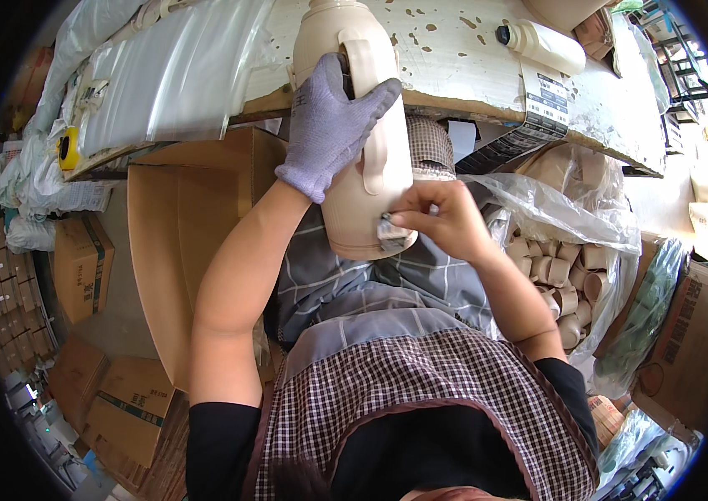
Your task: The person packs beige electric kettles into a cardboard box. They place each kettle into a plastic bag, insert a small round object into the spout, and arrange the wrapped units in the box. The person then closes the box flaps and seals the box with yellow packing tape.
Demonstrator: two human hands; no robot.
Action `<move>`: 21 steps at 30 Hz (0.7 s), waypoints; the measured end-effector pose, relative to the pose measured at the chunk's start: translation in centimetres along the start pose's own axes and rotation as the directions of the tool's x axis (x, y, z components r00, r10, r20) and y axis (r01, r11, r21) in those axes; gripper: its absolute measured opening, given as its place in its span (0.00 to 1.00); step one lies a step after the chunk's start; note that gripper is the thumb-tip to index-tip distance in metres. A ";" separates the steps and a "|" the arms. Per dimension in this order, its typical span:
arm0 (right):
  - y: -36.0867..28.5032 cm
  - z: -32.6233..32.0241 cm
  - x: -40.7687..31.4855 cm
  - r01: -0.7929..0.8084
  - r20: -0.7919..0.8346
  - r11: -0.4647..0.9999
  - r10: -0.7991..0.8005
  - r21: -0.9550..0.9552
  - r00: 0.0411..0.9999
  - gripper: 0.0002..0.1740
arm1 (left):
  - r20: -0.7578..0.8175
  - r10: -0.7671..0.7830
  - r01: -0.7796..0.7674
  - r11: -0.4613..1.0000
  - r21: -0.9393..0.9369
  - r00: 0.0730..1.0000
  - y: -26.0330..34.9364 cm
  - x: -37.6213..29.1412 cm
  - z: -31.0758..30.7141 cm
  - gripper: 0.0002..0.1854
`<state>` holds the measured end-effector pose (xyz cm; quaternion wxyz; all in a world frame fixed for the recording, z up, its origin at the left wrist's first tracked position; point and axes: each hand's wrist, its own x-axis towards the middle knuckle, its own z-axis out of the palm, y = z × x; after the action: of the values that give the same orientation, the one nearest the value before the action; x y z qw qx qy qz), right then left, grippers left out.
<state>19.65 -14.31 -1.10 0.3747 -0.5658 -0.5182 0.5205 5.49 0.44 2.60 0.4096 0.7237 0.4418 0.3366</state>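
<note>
A beige plastic thermos jug [354, 219] lies across my lap, its base towards me and its upper end over the workbench's edge. My left hand [335, 119], in a grey-purple knit glove, grips it around the handle. Bare, my right hand [444, 216] pinches a corner of a small label [393, 235] with dark and clear areas, which rests against the jug's side near the base. Whether the label is stuck down cannot be told. A strip of printed labels [545, 106] hangs over the bench edge to the right.
The worn workbench [448, 75] carries clear plastic bags [172, 69], a yellow tape measure [68, 148] and a pale bottle with a dark cap [545, 45]. An open cardboard box [184, 206] stands left of my legs; a plastic-lined container of beige cups [557, 272] stands right.
</note>
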 end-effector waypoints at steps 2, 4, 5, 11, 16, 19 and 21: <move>0.6 1.7 0.6 -0.004 -0.047 1.000 0.005 0.030 0.999 0.05 | 0.006 0.031 -0.031 1.000 -0.003 1.000 -0.3 0.1 0.1 0.22; 0.4 1.9 0.8 0.016 -0.035 1.000 -0.016 0.017 0.999 0.05 | 0.001 0.053 -0.053 0.999 0.005 0.999 -0.5 0.2 0.2 0.22; 0.3 1.9 0.8 0.026 -0.028 1.000 -0.026 0.011 0.999 0.05 | -0.008 0.060 -0.060 0.998 0.017 0.998 -0.4 0.1 0.1 0.22; -0.5 2.2 1.1 0.030 -0.030 0.997 -0.032 -0.072 0.999 0.07 | -0.012 0.012 -0.012 1.000 0.027 1.000 -0.2 -0.5 -0.2 0.22; 1.1 3.6 0.6 0.211 -0.159 0.920 -0.274 -0.329 0.948 0.15 | -0.016 0.040 -0.039 0.997 0.060 0.999 0.4 -0.6 0.2 0.21; 1.7 1.9 0.5 0.035 -0.316 0.900 -0.188 -0.435 0.930 0.39 | 0.001 -0.027 0.027 0.980 -0.199 1.000 0.1 -1.0 0.6 0.15; 3.5 4.1 0.6 0.069 -0.372 0.897 -0.250 -0.436 0.894 0.48 | -0.027 -0.104 0.088 0.932 -0.353 0.994 -0.2 -0.8 1.3 0.16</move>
<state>16.25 -14.81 -5.33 0.3916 -0.6845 -0.5693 0.2325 6.22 -0.62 1.75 0.5381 0.6088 0.4184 0.4060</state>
